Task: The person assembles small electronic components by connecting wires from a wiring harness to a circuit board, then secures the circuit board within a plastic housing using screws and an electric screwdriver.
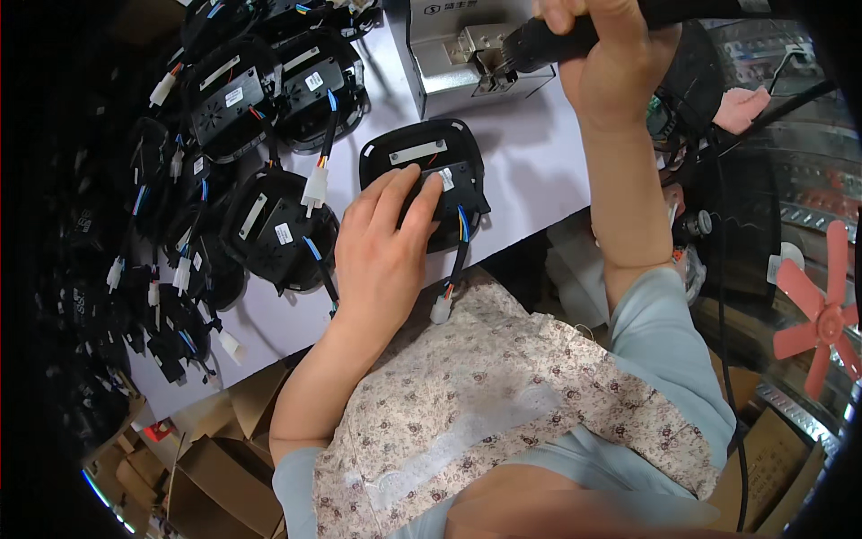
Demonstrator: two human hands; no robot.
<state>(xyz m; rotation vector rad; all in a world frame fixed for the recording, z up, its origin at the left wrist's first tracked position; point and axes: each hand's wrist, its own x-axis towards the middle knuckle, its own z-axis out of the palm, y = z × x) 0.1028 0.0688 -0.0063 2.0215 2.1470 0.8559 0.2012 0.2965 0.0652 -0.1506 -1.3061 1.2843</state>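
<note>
My left hand lies over a black plastic housing, its fingers stretched out across the back. The housing has a metal strip, a white label and a short cable ending in a white connector that hangs at the table's near edge. Up at the top right, my right hand is wrapped round a black electric screwdriver. The screwdriver's nose points left into the metal mechanism of a grey screw feeder. Whether a screw sits on its tip cannot be seen.
Several more black housings with cables and white connectors crowd the white table to the left. Cardboard boxes stand below. A red-bladed fan is at the right, and a black cable hangs beside my right arm.
</note>
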